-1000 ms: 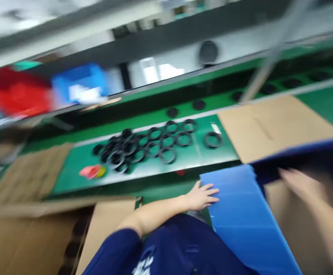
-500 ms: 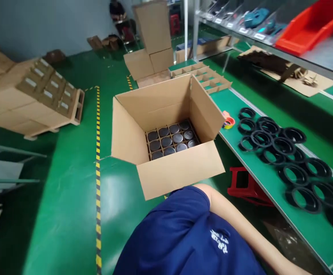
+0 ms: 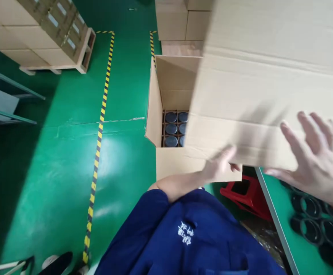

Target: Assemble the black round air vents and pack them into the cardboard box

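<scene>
A large flat cardboard sheet (image 3: 263, 76) hangs over the right part of an open cardboard box (image 3: 155, 110) on the floor. The box holds several dark round lids (image 3: 171, 129) in a card divider; most of them are hidden under the sheet. My left hand (image 3: 220, 165) pinches the sheet's lower edge, fingers on top and thumb beneath. My right hand (image 3: 309, 160) lies against the sheet's lower right edge with its fingers spread apart. My blue-shirted body fills the bottom of the view.
A red stool (image 3: 246, 193) stands under the green table (image 3: 277, 214), which carries several black rings (image 3: 312, 208). A pallet of cartons (image 3: 40, 34) sits at the top left, more cartons (image 3: 177, 23) behind the box. Yellow-black tape (image 3: 100, 114) runs along the green floor.
My view has swung from the table down to the floor box. The cardboard sheet has come in over the box, and both hands are now on it.
</scene>
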Demonstrator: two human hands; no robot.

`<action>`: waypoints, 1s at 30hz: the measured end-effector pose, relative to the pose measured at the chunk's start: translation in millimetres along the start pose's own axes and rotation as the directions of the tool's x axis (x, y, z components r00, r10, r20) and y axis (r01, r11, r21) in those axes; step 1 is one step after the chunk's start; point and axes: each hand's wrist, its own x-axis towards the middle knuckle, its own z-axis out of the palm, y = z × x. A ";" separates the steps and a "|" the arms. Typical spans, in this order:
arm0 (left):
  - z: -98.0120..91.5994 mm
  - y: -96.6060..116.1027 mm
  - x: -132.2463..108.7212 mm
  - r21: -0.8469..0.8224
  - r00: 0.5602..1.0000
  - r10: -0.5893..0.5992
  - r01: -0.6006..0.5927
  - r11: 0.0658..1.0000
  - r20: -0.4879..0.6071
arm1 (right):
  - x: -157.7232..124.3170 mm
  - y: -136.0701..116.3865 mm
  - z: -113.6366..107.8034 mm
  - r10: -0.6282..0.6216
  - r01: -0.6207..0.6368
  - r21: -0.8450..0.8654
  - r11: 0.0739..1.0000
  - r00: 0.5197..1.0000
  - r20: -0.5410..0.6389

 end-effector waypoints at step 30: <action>-90.9 28.6 10.7 0.204 0.743 0.223 -0.119 0.972 -0.631 | 106.7 -16.5 343.7 -0.114 -0.057 0.281 0.958 0.824 0.555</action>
